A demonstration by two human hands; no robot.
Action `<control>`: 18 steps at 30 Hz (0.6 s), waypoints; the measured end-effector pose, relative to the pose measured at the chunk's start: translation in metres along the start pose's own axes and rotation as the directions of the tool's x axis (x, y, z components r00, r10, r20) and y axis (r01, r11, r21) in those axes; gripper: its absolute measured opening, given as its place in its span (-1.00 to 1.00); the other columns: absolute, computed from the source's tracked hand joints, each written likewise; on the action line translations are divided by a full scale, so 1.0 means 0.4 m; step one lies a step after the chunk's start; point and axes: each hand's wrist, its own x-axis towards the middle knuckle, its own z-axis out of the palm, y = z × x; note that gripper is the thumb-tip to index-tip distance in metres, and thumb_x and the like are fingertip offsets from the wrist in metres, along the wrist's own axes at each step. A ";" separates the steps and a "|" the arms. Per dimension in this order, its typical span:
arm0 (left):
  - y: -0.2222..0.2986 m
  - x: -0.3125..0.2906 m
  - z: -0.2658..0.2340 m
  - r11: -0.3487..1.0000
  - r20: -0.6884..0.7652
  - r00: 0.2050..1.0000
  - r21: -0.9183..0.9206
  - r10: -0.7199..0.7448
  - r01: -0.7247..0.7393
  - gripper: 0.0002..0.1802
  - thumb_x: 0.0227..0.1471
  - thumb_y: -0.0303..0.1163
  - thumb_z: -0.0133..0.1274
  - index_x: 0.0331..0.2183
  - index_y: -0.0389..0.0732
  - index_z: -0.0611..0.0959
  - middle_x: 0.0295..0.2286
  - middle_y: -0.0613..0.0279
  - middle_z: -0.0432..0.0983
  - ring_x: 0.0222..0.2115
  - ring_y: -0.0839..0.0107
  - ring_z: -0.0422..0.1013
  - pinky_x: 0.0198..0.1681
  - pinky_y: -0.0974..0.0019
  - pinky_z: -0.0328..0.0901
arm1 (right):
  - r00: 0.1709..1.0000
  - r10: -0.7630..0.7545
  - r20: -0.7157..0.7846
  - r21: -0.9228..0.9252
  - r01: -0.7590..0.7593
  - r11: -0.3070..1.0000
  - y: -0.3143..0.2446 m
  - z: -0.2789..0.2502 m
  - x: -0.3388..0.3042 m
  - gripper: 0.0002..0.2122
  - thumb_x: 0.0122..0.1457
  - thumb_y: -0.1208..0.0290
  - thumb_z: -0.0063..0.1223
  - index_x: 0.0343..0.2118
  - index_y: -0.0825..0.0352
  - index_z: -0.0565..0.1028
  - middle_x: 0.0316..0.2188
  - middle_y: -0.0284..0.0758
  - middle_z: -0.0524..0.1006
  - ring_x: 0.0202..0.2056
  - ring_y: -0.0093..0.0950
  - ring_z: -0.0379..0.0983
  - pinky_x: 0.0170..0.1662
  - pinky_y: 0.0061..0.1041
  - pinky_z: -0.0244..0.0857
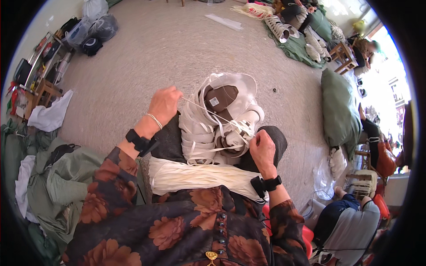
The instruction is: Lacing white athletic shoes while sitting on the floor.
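My left hand (165, 105) is raised on the left, pinching one end of a thin white lace (202, 107). The lace runs taut down to the right, into a white strappy shoe (235, 135) with loose strap ends. Beside that shoe, my right hand (262, 151) is closed, fingertips against its straps; what they pinch is hidden. Several white shoes sit stacked between my knees, one showing a brown insole (220, 98) with a small white label. Across my lap lies a bundle of cream laces (204, 179).
Green cloth sacks (66, 177) lie at the left, below a rack (42, 57) with bags. On the right stand a stuffed green sack (339, 111) and a wooden stool (344, 57). Other people sit at the right, with more white shoes (277, 29) at the back.
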 end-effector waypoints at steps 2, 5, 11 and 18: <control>-0.007 0.001 -0.006 0.996 -0.025 1.000 0.088 -0.006 0.008 -0.88 0.04 -0.47 0.02 -0.42 -0.20 0.65 -0.45 0.12 0.49 -0.34 0.13 0.45 -0.21 0.14 0.28 | 1.000 0.006 0.003 0.009 -0.006 1.000 0.000 -0.001 0.001 -0.91 0.08 0.49 0.02 -0.47 0.37 0.37 -0.54 -0.10 0.46 -0.48 -0.05 0.44 -0.39 -0.17 0.31; 0.045 0.008 -0.006 0.985 -0.102 0.994 0.170 0.031 -0.013 -0.90 0.03 -0.43 0.05 -0.44 -0.21 0.64 -0.46 0.10 0.49 -0.35 0.09 0.45 -0.25 0.11 0.30 | 0.997 0.070 0.033 0.033 -0.071 0.997 0.013 -0.010 0.009 -0.90 0.10 0.48 0.02 -0.44 0.38 0.39 -0.55 -0.12 0.48 -0.50 -0.12 0.45 -0.39 -0.21 0.33; 0.236 -0.018 0.144 0.691 0.257 0.958 -0.670 -0.125 0.270 -0.86 0.05 -0.42 0.12 -0.43 -0.31 0.61 -0.55 0.15 0.54 -0.52 0.40 0.47 -0.43 0.26 0.34 | 0.986 0.064 -0.154 0.215 -0.030 0.976 -0.050 -0.036 0.011 -0.90 0.17 0.57 0.02 -0.26 0.41 0.47 -0.51 -0.25 0.49 -0.52 -0.40 0.44 -0.41 -0.43 0.34; 0.286 -0.004 0.237 0.601 0.266 0.958 -0.751 -0.102 0.273 -0.89 0.02 -0.47 0.12 -0.40 -0.32 0.61 -0.55 0.04 0.56 -0.53 0.28 0.49 -0.43 0.24 0.35 | 0.909 0.065 0.412 0.483 -0.278 0.830 -0.073 0.042 -0.051 -0.75 0.26 0.53 -0.05 -0.03 0.48 0.42 -0.34 -0.30 0.55 -0.48 -0.63 0.45 -0.41 -0.61 0.36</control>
